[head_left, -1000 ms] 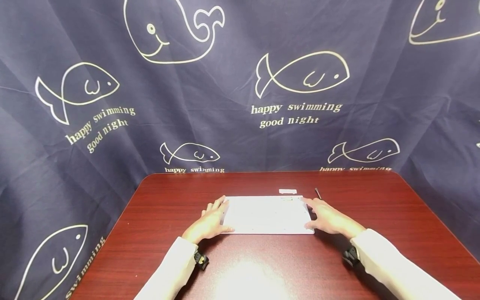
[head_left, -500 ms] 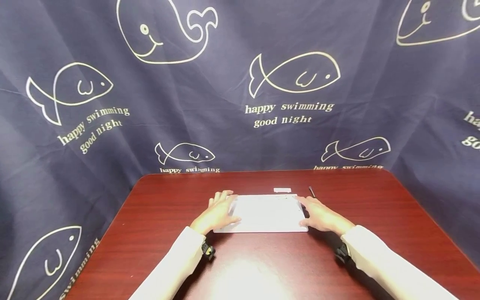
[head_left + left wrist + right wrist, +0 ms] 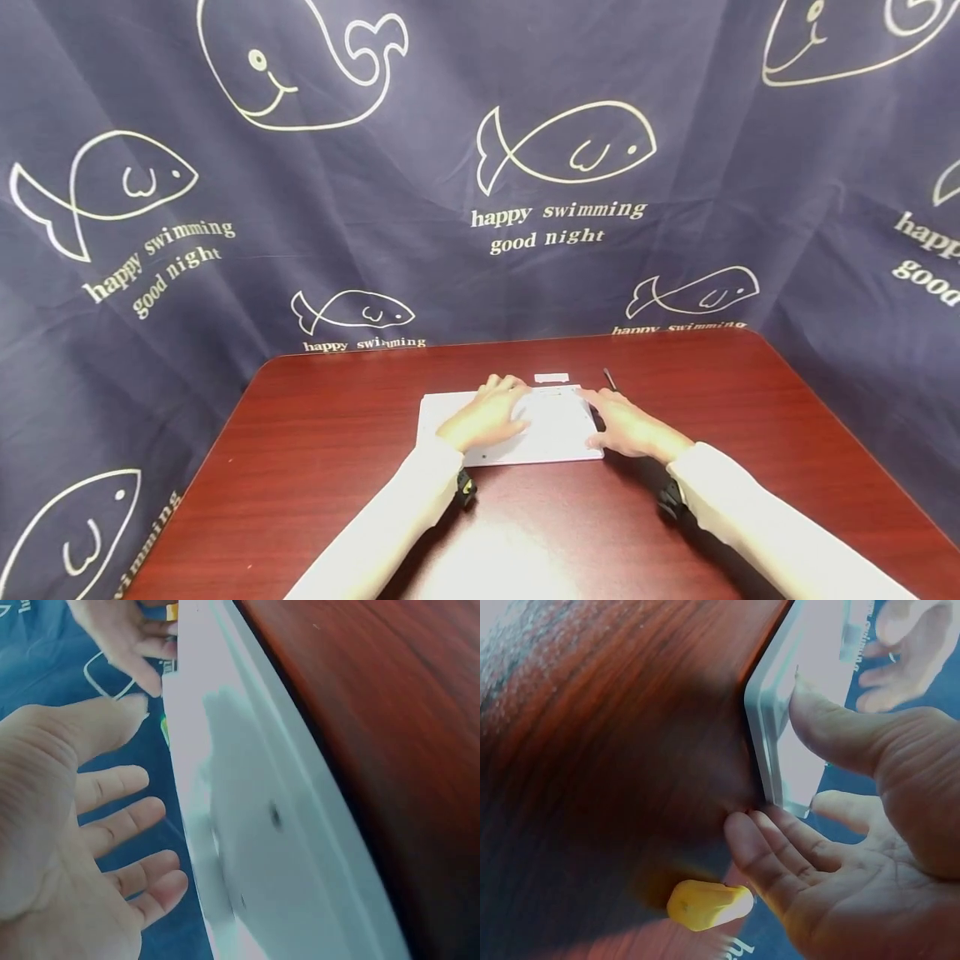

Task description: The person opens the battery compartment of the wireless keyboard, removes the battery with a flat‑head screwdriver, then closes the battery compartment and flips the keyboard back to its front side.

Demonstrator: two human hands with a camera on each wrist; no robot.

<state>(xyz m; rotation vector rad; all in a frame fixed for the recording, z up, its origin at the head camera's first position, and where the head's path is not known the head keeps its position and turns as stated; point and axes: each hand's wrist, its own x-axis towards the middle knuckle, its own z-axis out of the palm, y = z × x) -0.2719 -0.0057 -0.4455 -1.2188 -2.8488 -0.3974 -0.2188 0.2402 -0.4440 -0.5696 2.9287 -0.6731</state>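
A white keyboard (image 3: 551,433) lies underside up on the table, with small screw holes in its flat back and a small slot near its far right corner. My left hand (image 3: 487,414) is over its middle, and in the left wrist view those fingers look loosely spread, with nothing between them. At the right end, my right hand (image 3: 633,425) holds the keyboard's edge. The right wrist view has its thumb on the top face and its fingers along the side and beneath the corner.
Just beyond the keyboard lies a small white cover (image 3: 551,377). A thin dark tool (image 3: 611,380) is behind my right hand. In the right wrist view, a yellow rounded piece (image 3: 709,904) sits by the fingers. A dark blue printed curtain (image 3: 420,208) hangs behind the table (image 3: 322,500).
My left hand has let go of the keyboard's left end and moved right over its back. My right hand stays at the right end. The head view has shifted slightly.
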